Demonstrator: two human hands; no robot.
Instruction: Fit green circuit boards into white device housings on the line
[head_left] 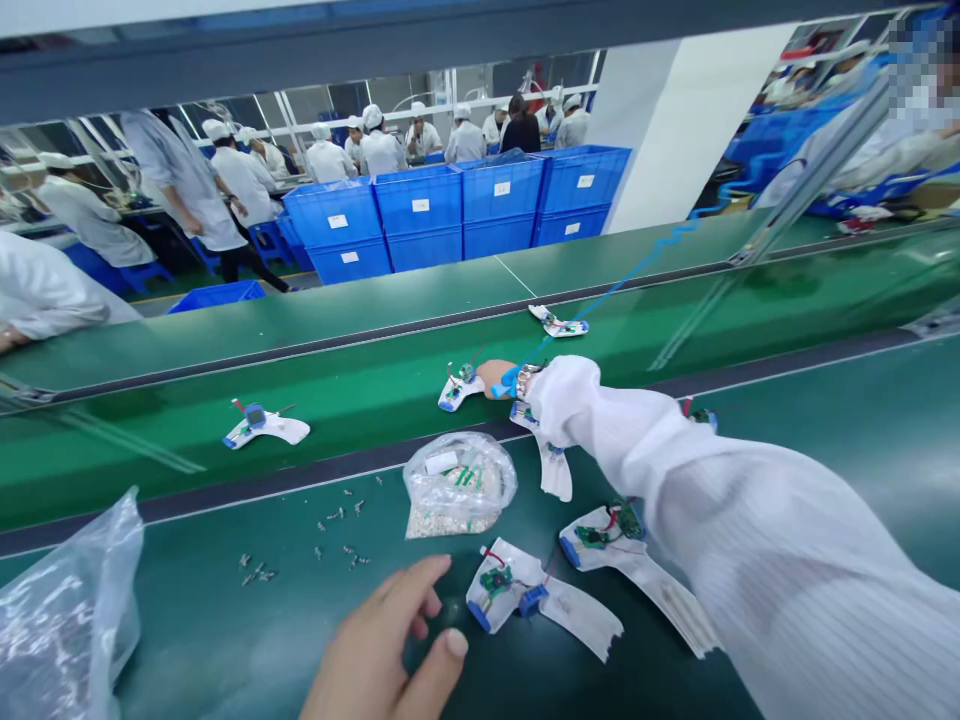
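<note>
My right hand, wearing a blue wrist strap, reaches over the green conveyor belt. Its fingers close around the handle end of a white gun-shaped housing half with a circuit board in it; part of the grip is hidden. My left hand is open and empty above the bench, fingers spread. Just right of it lies another housing half with a board, a red wire and a blue part. Further right is a similar housing half. One more lies partly under my right sleeve.
A clear bag of small pale parts stands mid-bench, with several small metal pieces scattered to its left. Another plastic bag lies far left. Housing halves also sit on the belt. Blue crates and co-workers are beyond.
</note>
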